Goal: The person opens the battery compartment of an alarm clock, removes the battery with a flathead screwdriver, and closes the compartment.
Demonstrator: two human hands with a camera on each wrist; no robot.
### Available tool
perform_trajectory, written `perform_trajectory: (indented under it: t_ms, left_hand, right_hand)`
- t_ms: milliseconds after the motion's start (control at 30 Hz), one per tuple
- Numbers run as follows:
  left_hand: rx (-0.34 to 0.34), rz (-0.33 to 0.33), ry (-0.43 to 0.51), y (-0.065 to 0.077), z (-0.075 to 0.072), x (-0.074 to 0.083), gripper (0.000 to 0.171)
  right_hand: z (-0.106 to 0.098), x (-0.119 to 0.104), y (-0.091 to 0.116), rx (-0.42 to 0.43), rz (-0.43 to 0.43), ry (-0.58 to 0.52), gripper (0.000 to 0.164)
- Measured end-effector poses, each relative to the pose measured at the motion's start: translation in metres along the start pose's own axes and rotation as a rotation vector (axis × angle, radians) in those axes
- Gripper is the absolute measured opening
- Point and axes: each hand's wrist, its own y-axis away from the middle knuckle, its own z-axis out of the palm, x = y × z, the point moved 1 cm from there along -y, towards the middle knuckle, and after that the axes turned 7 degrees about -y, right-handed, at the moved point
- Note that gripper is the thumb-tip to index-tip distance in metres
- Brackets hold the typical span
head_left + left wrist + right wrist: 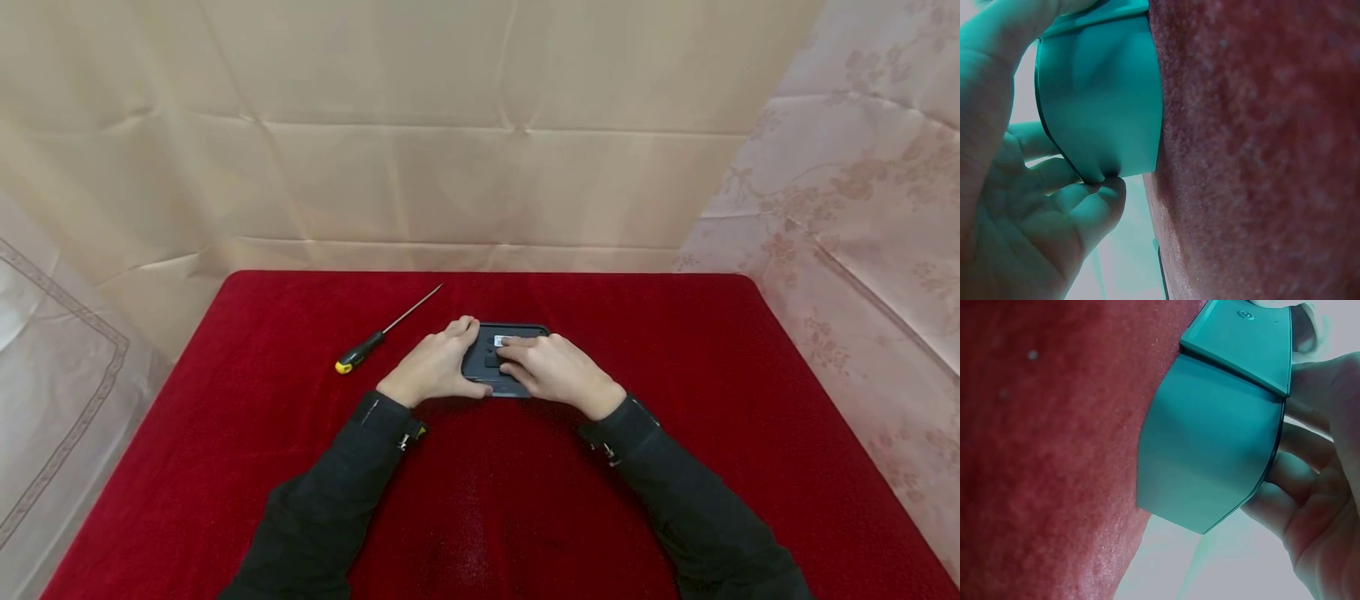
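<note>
Grasping the dark device point(482, 365) by its left side, the left hand point(435, 365) faces the right hand point(562, 373) — fingers over the top, any pinch unclear.

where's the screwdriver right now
In the head view, the screwdriver lies on the red cloth, just left of the left hand, its tip pointing toward the cloth's far edge.

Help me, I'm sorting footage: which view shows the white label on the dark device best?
The head view: it looks down on the dark device, showing the white label by the right hand. Both wrist views show the device's side, not the label.
</note>
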Motion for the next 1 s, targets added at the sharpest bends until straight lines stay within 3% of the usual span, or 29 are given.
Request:
perform_trajectory:
  t_ms: [733, 1000]
  left_hand:
    - [0.015, 0.012, -0.009, -0.0005, -0.0006, 0.0014, 0.1]
    - [0.0, 0.0, -0.004, 0.0, -0.001, 0.0009, 0.1]
  right_hand:
    - [0.0001, 0.0029, 0.001, 0.031, 0.025, -0.042, 0.032]
    - [0.0003, 0.0048, 0.0005, 0.033, 0.018, -0.04, 0.021]
